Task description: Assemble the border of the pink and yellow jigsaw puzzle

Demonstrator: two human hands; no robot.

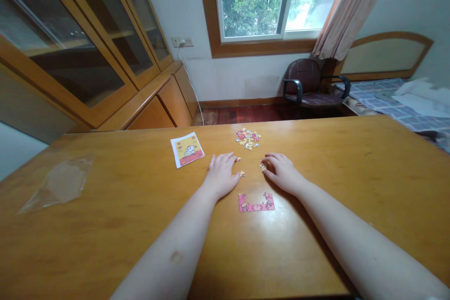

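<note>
My left hand [222,175] lies on the table with its fingers spread. Loose jigsaw pieces [242,174] sit by its thumb and fingertips. Across from it, my right hand [282,171] rests with thumb and fingers apart, curved around a few more puzzle pieces [262,166]; its fingers partly cover them. Nearer to me, between my forearms, is a joined U-shaped strip of pink puzzle [258,206]. Beyond both hands is a heap of loose pink, yellow and white pieces [248,138]. A reference picture [187,149] of a white animal on yellow and pink lies left of the heap.
A clear plastic bag [63,182] lies on the left of the wooden table [351,159]. Behind the table's far edge stand a glass-door cabinet [140,79], a maroon armchair [305,84] and, at right, a bed [383,93]. A white cord [191,82] hangs from the wall socket.
</note>
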